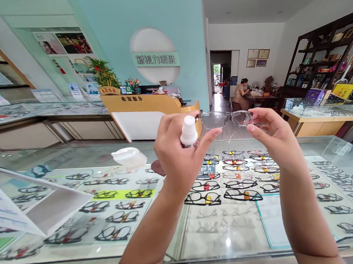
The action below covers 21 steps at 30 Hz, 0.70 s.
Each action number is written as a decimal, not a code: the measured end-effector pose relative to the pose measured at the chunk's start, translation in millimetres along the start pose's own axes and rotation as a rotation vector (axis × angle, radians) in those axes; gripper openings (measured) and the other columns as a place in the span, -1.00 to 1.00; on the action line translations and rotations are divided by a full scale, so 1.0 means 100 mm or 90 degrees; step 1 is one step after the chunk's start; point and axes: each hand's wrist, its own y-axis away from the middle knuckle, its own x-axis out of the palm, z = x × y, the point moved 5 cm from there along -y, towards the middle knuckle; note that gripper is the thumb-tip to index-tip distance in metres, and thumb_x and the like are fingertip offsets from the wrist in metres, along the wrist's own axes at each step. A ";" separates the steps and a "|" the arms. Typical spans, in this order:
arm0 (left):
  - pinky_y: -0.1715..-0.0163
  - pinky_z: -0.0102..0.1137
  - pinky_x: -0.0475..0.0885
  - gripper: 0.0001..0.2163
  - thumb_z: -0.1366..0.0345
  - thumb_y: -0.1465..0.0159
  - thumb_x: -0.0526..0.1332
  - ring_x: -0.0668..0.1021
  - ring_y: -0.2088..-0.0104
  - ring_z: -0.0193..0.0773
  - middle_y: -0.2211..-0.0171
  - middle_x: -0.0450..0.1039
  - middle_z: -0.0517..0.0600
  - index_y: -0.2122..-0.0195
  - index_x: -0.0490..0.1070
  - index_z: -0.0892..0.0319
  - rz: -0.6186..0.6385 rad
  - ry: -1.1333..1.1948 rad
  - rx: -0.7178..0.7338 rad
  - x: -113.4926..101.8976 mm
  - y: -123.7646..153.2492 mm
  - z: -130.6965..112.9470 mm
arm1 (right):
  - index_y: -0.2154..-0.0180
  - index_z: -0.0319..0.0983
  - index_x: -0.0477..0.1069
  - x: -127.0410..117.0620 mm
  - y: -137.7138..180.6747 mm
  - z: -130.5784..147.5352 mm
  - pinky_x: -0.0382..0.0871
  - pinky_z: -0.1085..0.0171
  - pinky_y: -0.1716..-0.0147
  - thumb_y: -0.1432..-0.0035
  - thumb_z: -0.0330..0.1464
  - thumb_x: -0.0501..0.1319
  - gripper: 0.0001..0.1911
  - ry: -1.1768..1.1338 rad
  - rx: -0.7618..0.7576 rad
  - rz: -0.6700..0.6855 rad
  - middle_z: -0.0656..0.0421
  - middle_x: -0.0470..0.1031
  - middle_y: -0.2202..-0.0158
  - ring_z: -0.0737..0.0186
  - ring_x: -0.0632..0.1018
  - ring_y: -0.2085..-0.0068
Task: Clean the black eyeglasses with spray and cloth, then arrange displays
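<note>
Above the glass counter, my left hand point(177, 143) is closed round a small white bottle point(189, 132) with a stepped white top. Its fingers also reach the left end of a pair of eyeglasses point(214, 120); whether they grip the frame there is hidden. The eyeglasses have clear lenses and a thin frame, raised with the lenses facing me. My right hand point(273, 133) pinches their right end between thumb and fingers, and one temple hangs below. Behind my left wrist shows part of a brownish thing point(158, 168), its kind unclear.
The glass display counter point(182, 242) holds rows of eyeglasses point(243, 194) beneath its top. A white moulded object point(129, 158) and a folded white card stand point(50, 209) are on the left. Beyond are a cashier desk point(151, 109) and a seated person point(240, 95).
</note>
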 end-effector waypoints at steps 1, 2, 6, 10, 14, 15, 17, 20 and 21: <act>0.07 -0.21 0.50 -0.57 -0.04 -0.19 0.52 0.57 0.15 -0.12 0.17 0.55 0.00 0.04 0.56 0.07 0.003 0.007 -0.005 0.00 0.00 0.00 | -0.10 -0.03 0.52 0.00 0.00 0.00 0.51 0.06 -0.06 -0.30 -0.17 0.37 -0.64 0.001 -0.004 -0.003 0.12 0.55 -0.04 0.12 0.58 -0.04; 0.08 -0.22 0.50 -0.57 -0.04 -0.19 0.52 0.57 0.16 -0.13 0.18 0.55 -0.01 0.03 0.57 0.07 0.005 0.018 -0.013 0.00 0.00 0.02 | -0.09 -0.04 0.52 0.00 0.01 0.01 0.50 0.06 -0.06 -0.30 -0.17 0.38 -0.64 0.003 -0.012 -0.010 0.13 0.56 -0.03 0.12 0.58 -0.03; 0.21 -0.25 0.48 -0.56 -0.10 -0.17 0.52 0.53 0.31 -0.22 0.25 0.55 -0.04 0.05 0.60 0.05 0.022 0.084 -0.072 0.03 -0.01 0.13 | -0.06 -0.04 0.53 -0.01 0.04 0.11 0.48 0.03 -0.06 -0.28 -0.18 0.41 -0.66 0.037 -0.088 -0.087 0.15 0.54 0.03 0.12 0.57 0.00; 0.31 -0.28 0.47 -0.51 -0.15 -0.15 0.52 0.43 0.47 -0.32 0.26 0.57 -0.06 0.02 0.62 0.02 0.065 0.143 -0.149 0.08 -0.02 0.26 | -0.03 -0.06 0.53 -0.02 0.08 0.30 0.49 0.01 0.02 -0.26 -0.23 0.43 -0.68 0.096 -0.195 -0.160 0.14 0.52 0.09 0.08 0.54 0.04; 0.45 -0.34 0.41 -0.46 -0.16 -0.12 0.53 0.35 0.55 -0.38 0.36 0.51 -0.10 -0.05 0.62 -0.01 0.088 0.172 -0.193 0.12 -0.01 0.32 | -0.07 -0.02 0.53 -0.01 0.14 0.41 0.52 -0.07 0.05 -0.27 -0.24 0.43 -0.66 0.135 -0.266 -0.201 0.07 0.49 0.04 -0.03 0.52 0.01; 0.47 -0.35 0.40 -0.44 -0.17 -0.12 0.53 0.35 0.56 -0.39 0.38 0.50 -0.11 -0.05 0.61 -0.01 0.085 0.179 -0.198 0.13 -0.01 0.33 | -0.09 0.01 0.53 -0.01 0.15 0.42 0.53 -0.10 0.04 -0.27 -0.23 0.43 -0.64 0.140 -0.266 -0.205 0.06 0.48 0.01 -0.07 0.51 -0.03; 0.48 -0.35 0.40 -0.43 -0.19 -0.11 0.52 0.36 0.55 -0.39 0.35 0.51 -0.10 -0.06 0.61 -0.01 0.070 0.196 -0.203 0.14 0.00 0.34 | -0.13 0.07 0.51 0.00 0.17 0.42 0.55 -0.16 -0.01 -0.28 -0.20 0.42 -0.60 0.143 -0.259 -0.205 0.03 0.44 -0.04 -0.15 0.48 -0.11; 0.48 -0.35 0.41 -0.41 -0.21 -0.11 0.51 0.39 0.54 -0.40 0.23 0.55 -0.04 -0.07 0.59 -0.01 0.053 0.212 -0.194 0.17 0.01 0.34 | -0.18 0.11 0.48 0.01 0.20 0.42 0.53 -0.23 -0.07 -0.27 -0.19 0.42 -0.54 0.146 -0.269 -0.203 0.01 0.41 -0.09 -0.23 0.44 -0.18; 0.48 -0.35 0.41 -0.40 -0.21 -0.11 0.51 0.39 0.54 -0.40 0.21 0.56 -0.03 -0.07 0.58 0.00 0.049 0.212 -0.190 0.17 0.02 0.34 | -0.19 0.11 0.48 0.02 0.22 0.43 0.53 -0.25 -0.08 -0.26 -0.18 0.43 -0.52 0.151 -0.276 -0.206 0.01 0.41 -0.09 -0.24 0.43 -0.20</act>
